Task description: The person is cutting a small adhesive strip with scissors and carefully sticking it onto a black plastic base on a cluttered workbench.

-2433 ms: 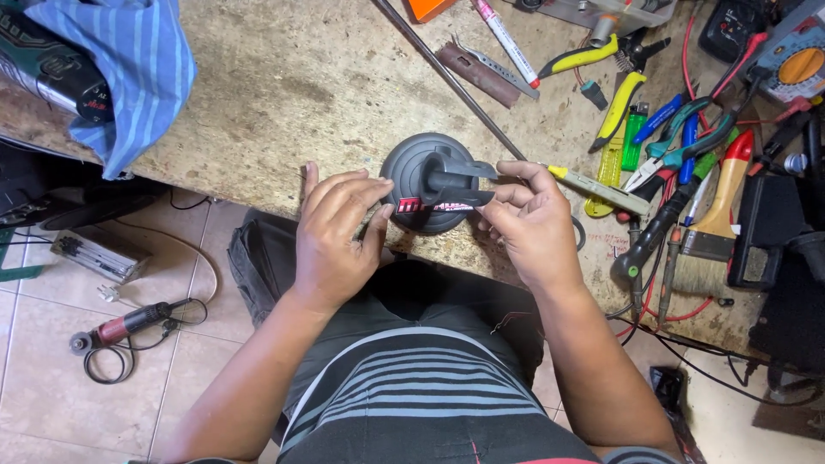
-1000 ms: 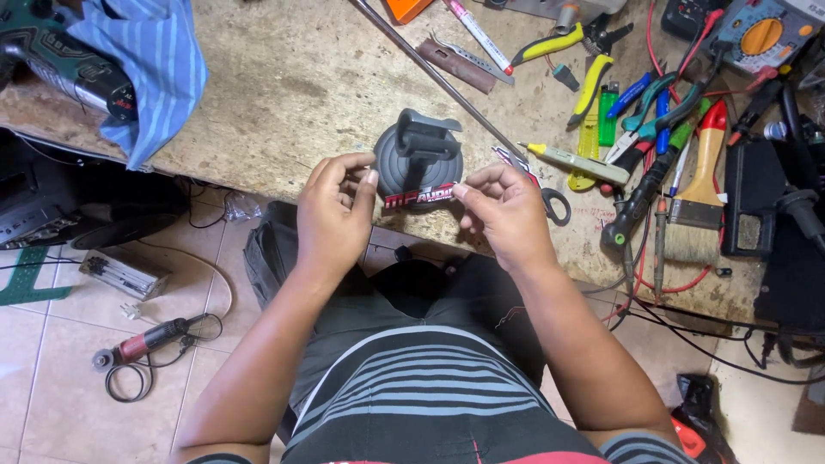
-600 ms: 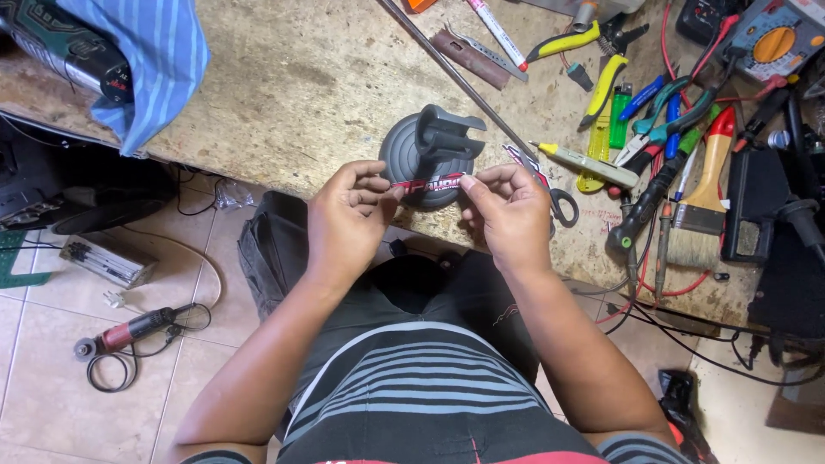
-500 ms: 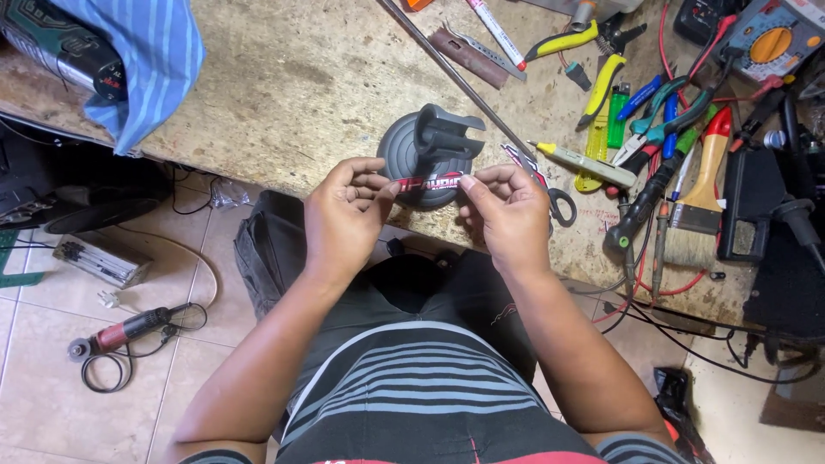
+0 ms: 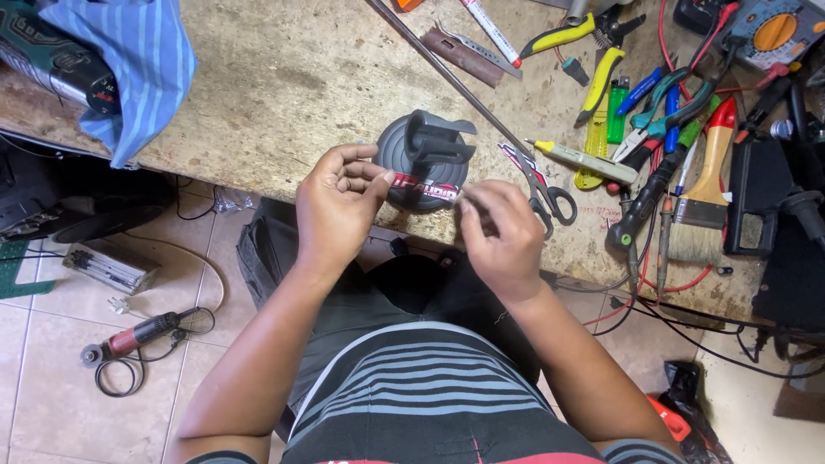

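Pinching both ends of the red-and-white strip, left hand & right hand fingers clamped on it, mid-frame by the dark round base at bench edge. Imo keep it taut + level.

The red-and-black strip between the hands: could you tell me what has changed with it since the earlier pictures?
The strip, earlier wrapped around the base of the round black part, is now pulled straight between the left hand and right hand. Both hands keep their pinch; the part stays near the bench edge.
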